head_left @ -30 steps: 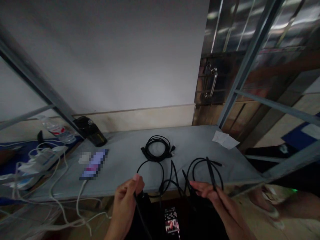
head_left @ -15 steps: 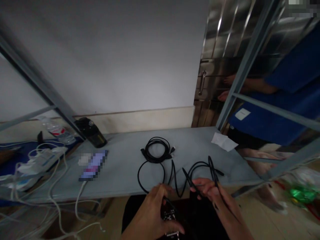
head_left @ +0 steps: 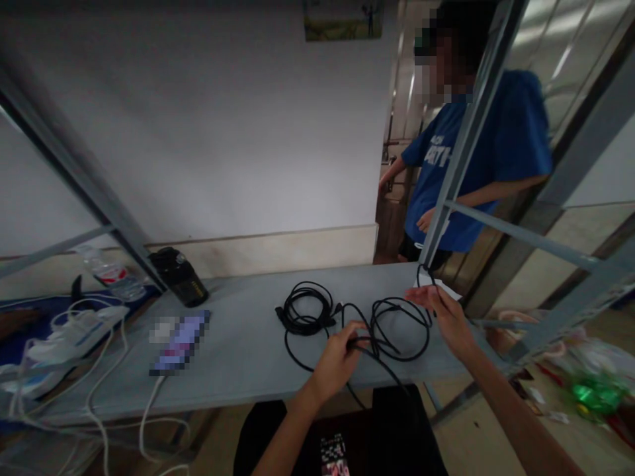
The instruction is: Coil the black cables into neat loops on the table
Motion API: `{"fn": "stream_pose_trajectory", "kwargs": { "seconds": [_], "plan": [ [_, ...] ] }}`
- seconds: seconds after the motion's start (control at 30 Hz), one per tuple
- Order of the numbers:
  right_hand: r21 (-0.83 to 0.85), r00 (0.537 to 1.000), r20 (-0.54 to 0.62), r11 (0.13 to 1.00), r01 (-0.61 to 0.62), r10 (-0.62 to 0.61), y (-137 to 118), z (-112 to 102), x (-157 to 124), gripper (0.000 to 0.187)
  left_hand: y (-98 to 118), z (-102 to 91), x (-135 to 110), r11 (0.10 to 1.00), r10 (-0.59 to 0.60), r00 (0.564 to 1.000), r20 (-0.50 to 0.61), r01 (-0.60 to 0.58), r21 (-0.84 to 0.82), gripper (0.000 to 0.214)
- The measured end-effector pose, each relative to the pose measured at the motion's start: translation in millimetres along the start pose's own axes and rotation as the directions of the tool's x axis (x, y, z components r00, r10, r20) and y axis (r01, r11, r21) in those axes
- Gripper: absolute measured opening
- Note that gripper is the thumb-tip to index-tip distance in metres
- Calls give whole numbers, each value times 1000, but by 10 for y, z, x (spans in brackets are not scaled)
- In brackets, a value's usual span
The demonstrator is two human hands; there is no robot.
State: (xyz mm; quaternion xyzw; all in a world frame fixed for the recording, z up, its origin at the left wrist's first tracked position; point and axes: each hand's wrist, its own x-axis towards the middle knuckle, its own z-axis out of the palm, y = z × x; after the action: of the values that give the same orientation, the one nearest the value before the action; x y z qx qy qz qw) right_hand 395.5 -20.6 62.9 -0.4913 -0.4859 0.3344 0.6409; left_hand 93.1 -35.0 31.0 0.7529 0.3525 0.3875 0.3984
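Farther forward over the grey desk (head_left: 238, 350) than before, your left hand (head_left: 340, 360) and right hand (head_left: 449, 317) both grip black cable (head_left: 388, 369).

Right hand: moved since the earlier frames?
Yes: the right hand has moved from the front edge of the table toward the white paper at its far right.

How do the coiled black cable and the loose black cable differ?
The coiled black cable is gathered in tight rings; the loose black cable sprawls in open, crossing loops. The coiled cable rests on the grey table, untouched; the left hand holds the loose one. Both are thin and black.
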Motion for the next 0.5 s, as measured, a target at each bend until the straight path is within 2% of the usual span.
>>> {"fn": "stream_pose_trajectory", "kwargs": {
  "seconds": [0.1, 0.23, 0.37, 0.43, 0.5],
  "plan": [
    [-122, 995, 17, 988, 96, -94, -252, -82, 397, 75, 127, 231, 521, 989, 51, 998, -37, -56, -136, 22],
    [-216, 949, 27, 925, 313, -315, -831, -147, 714, 69, 338, 407, 1157, 944, 38, 991, -126, -77, -320, 20],
    [-274, 883, 64, 842, 464, -465, -1360, -203, 744, 56, 535, 431, 1624, 919, 23, 982, -189, -95, -383, 12],
    [-292, 866, 73, 820, 492, -494, -1489, -230, 685, 52, 634, 403, 1767, 908, 34, 981, -191, -110, -403, 12],
    [-310, 868, 76, 815, 489, -492, -1505, -256, 604, 51, 730, 359, 1841, 900, 50, 980, -191, -127, -417, 19]
  ]
}}
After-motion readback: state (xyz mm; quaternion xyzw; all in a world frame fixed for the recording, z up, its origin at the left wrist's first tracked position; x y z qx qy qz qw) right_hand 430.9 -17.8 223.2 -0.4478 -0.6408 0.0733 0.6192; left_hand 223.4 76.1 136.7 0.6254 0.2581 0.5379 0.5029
